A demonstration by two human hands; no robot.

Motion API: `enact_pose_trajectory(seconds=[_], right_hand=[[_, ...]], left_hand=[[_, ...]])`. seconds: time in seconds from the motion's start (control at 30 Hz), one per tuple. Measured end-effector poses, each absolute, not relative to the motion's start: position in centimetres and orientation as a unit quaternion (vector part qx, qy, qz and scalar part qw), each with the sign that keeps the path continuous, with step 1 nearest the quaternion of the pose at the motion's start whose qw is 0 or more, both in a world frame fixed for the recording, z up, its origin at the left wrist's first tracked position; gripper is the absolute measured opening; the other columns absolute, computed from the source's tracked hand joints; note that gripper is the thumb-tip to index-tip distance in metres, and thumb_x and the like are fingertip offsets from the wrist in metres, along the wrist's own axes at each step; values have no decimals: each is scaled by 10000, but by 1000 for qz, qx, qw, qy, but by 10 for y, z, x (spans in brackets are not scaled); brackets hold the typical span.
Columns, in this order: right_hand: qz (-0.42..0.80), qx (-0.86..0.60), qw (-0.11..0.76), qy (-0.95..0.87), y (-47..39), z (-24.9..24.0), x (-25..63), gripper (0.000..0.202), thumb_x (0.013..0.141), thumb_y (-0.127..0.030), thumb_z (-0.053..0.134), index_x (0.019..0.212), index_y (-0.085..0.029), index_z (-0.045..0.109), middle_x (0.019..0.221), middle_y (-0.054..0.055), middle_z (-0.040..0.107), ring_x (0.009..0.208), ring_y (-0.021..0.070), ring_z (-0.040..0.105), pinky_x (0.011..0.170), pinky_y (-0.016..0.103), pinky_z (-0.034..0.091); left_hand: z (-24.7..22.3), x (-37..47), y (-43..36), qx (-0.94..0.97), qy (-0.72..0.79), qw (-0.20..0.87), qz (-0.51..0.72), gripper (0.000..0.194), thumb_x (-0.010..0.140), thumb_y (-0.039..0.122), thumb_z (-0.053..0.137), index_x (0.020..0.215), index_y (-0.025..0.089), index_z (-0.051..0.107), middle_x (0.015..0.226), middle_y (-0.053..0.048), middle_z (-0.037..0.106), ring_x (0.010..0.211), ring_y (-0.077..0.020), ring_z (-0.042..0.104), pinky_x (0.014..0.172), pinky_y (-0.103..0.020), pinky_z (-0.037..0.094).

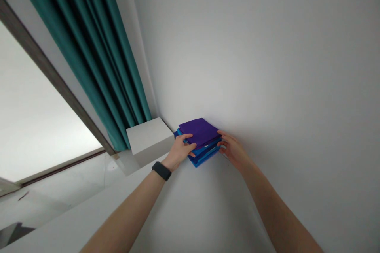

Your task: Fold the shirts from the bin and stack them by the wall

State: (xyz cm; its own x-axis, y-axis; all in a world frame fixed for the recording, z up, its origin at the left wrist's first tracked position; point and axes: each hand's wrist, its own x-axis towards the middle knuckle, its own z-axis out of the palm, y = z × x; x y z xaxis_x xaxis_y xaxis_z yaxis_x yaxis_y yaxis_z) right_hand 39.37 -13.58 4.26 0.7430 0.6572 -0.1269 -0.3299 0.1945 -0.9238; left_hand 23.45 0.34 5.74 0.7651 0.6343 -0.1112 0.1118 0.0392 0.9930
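Note:
A small stack of folded cloth-like pieces (199, 131) sits on the white surface against the wall, purple on top and layers of blue beneath. At its near left corner, my left hand (179, 151) presses with fingers and thumb spread over the top and side. On the opposite side, my right hand (234, 151) curves its fingers against the right edge, one fingertip at the purple top piece and the others lower, by the blue layers. Both hands hold the stack between them. Its underside and far side are hidden.
Behind and left of the stack stands a white box-shaped piece (150, 134). Green curtains (103, 55) hang beside a bright window (35, 99). A plain white wall (267, 55) rises close behind. To the left, the white surface (118, 191) ends above a shiny floor (68, 184).

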Motion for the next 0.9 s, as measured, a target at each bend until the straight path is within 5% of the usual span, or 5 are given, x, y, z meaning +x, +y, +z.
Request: enact_pose_trajectory(seconds=[0.23, 0.43, 0.63, 0.77, 0.9], right_hand=[[254, -576, 762, -152, -150, 12, 390, 411, 634, -355, 692, 1025, -228, 690, 1001, 35, 625, 638, 113, 547, 455, 224, 382], [219, -640, 701, -227, -165, -17, 377, 402, 757, -406, 577, 1101, -213, 653, 866, 38, 632, 639, 152, 556, 507, 273, 430], [-84, -742, 552, -370, -155, -13, 373, 397, 918, -327, 390, 1238, -197, 586, 1064, 109, 615, 1004, 232, 580, 914, 450, 473], [-215, -739, 458, -445, -134, -5, 369, 488, 974, -277, 322, 1451, -184, 353, 1430, 154, 417, 1351, 249, 348, 1115, 522, 302], [-252, -718, 437, -479, -107, -2, 365, 513, 990, -261, 265, 1495, -173, 257, 1499, 154, 342, 1415, 245, 263, 1147, 558, 224]], left_hand=[[40, 226, 17, 675, 250, 633, 284, 358, 784, 283, 670, 1116, 173, 597, 892, -43, 635, 619, -102, 608, 424, -178, 474], [29, 221, 43, 714, 289, 521, 366, 209, 842, 308, 534, 963, 164, 626, 828, -39, 645, 670, -141, 605, 582, -275, 534], [54, 243, 40, 888, 130, 236, 373, 375, 934, 305, 439, 1262, 165, 553, 1285, -129, 556, 1225, -237, 501, 1084, -439, 391], [57, 261, 35, 931, 117, 142, 315, 475, 969, 373, 395, 1391, 160, 445, 1471, -143, 422, 1368, -268, 367, 1152, -478, 291], [48, 263, 31, 942, 104, 133, 289, 508, 985, 387, 352, 1440, 163, 391, 1519, -132, 372, 1416, -255, 306, 1176, -462, 242]])
